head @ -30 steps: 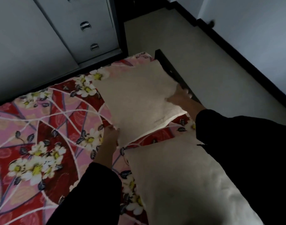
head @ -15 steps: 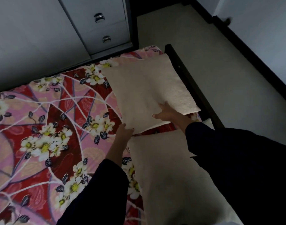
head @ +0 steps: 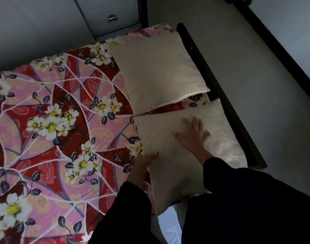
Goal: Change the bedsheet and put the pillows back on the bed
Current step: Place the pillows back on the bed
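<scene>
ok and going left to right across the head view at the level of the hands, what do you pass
floral bedsheet → left hand gripping the edge of the near pillow → right hand flat on that pillow → dark bed frame → floor

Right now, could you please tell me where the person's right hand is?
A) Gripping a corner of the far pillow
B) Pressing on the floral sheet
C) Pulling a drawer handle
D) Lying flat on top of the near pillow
D: the right hand lies with its fingers spread on top of the near pillow, and no hand touches the far pillow.
</scene>
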